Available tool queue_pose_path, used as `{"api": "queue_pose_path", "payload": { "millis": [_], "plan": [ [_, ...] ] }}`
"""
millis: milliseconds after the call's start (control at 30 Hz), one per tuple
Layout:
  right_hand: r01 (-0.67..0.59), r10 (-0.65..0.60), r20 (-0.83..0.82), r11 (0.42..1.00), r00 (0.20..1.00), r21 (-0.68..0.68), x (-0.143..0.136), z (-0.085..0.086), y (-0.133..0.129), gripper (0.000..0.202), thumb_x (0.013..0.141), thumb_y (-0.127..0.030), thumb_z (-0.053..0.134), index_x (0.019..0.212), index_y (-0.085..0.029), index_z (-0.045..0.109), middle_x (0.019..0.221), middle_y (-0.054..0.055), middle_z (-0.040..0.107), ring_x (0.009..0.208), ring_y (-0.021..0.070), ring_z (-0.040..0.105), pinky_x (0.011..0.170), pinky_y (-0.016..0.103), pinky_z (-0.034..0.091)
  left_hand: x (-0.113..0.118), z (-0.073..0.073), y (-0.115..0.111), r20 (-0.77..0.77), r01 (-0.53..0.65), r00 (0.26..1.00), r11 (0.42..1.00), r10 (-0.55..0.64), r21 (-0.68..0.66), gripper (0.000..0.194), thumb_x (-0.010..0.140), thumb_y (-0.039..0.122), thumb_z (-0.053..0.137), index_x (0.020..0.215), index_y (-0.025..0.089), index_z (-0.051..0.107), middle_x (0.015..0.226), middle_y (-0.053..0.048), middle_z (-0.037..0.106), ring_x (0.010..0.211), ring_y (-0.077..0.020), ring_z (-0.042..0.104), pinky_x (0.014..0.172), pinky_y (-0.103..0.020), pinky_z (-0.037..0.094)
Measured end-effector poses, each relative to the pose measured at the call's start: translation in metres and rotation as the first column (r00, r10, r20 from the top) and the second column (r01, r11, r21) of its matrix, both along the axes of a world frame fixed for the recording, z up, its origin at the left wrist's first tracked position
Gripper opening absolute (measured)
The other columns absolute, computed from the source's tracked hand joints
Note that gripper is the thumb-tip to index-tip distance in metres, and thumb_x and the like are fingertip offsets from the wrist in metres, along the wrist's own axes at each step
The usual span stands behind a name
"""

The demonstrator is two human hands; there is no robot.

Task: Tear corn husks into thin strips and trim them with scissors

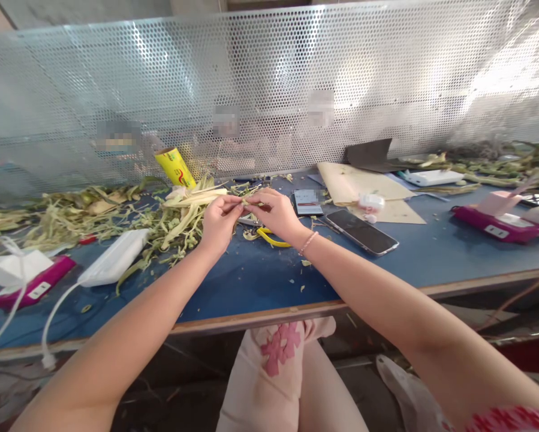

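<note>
My left hand [220, 223] and my right hand [276, 215] meet over the table, fingertips pinched together. Between them is a small pale-green bit, too small to name. To the left, close to my left hand, lies a heap of dried, pale green plant strips and stalks [179, 225]. A tool with yellow handles [273, 238] and grey metal jaws rests on the table beneath my right hand, partly covered by it. Small plant scraps are scattered about it.
A black phone [363, 231], a small screen device [309, 203] and tan cardboard [357, 183] lie to the right. Purple power strips [498, 225] sit at both sides. A white adapter [115, 258], a yellow tube [175, 168] and a perforated metal screen [269, 72] stand around.
</note>
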State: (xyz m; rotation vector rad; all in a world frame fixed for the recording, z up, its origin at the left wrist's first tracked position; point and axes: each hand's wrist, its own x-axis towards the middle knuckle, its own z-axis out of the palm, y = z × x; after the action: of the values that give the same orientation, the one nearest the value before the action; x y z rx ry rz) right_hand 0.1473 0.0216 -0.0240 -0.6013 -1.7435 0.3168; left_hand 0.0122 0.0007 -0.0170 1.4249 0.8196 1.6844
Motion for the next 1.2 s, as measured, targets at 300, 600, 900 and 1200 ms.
{"api": "queue_pose_path", "payload": {
  "millis": [300, 600, 900, 1200],
  "plan": [
    [-0.048, 0.039, -0.057, 0.985, 0.998, -0.163, -0.002, 0.003, -0.003, 0.008, 0.072, -0.017, 0.06, 0.078, -0.019, 0.066, 0.081, 0.003, 0.064, 0.081, 0.014, 0.059, 0.068, 0.027, 0.051, 0.0, 0.0, 0.001, 0.003, -0.027, 1.0, 0.999, 0.028, -0.029, 0.024, 0.056, 0.024, 0.073, 0.071, 0.016, 0.057, 0.066, 0.001, 0.066, 0.06, -0.0103, 0.062, 0.073, -0.029, 0.052],
    [-0.098, 0.067, -0.122, 0.955, 0.99, -0.278, -0.003, 0.006, -0.01, 0.014, 0.072, -0.018, 0.057, 0.087, -0.019, 0.057, 0.082, 0.001, 0.065, 0.077, 0.0117, 0.061, 0.071, 0.027, 0.05, 0.004, 0.002, -0.003, 0.007, -0.013, 1.0, 0.999, 0.014, -0.03, 0.023, 0.058, 0.024, 0.071, 0.077, 0.016, 0.061, 0.069, 0.001, 0.067, 0.063, -0.0113, 0.063, 0.072, -0.029, 0.052],
    [-0.033, 0.038, 0.06, 0.996, 0.997, -0.081, 0.003, 0.002, -0.005, 0.014, 0.077, -0.013, 0.049, 0.087, -0.021, 0.051, 0.087, 0.002, 0.063, 0.085, 0.0139, 0.061, 0.076, 0.029, 0.049, 0.004, 0.002, -0.003, 0.041, 0.031, 0.999, 0.995, -0.027, -0.09, 0.024, 0.056, 0.022, 0.073, 0.073, 0.015, 0.058, 0.067, 0.001, 0.065, 0.063, -0.0107, 0.063, 0.075, -0.029, 0.051],
    [-0.107, 0.07, -0.164, 0.967, 0.984, -0.23, -0.007, 0.0, -0.008, 0.012, 0.074, -0.022, 0.055, 0.082, -0.02, 0.047, 0.08, 0.0, 0.058, 0.074, 0.0105, 0.058, 0.071, 0.026, 0.05, 0.007, 0.005, -0.006, 0.084, 0.026, 0.996, 0.992, -0.016, -0.12, 0.023, 0.053, 0.021, 0.074, 0.071, 0.014, 0.061, 0.064, 0.0, 0.066, 0.063, -0.0112, 0.062, 0.076, -0.032, 0.052]
  ]
}}
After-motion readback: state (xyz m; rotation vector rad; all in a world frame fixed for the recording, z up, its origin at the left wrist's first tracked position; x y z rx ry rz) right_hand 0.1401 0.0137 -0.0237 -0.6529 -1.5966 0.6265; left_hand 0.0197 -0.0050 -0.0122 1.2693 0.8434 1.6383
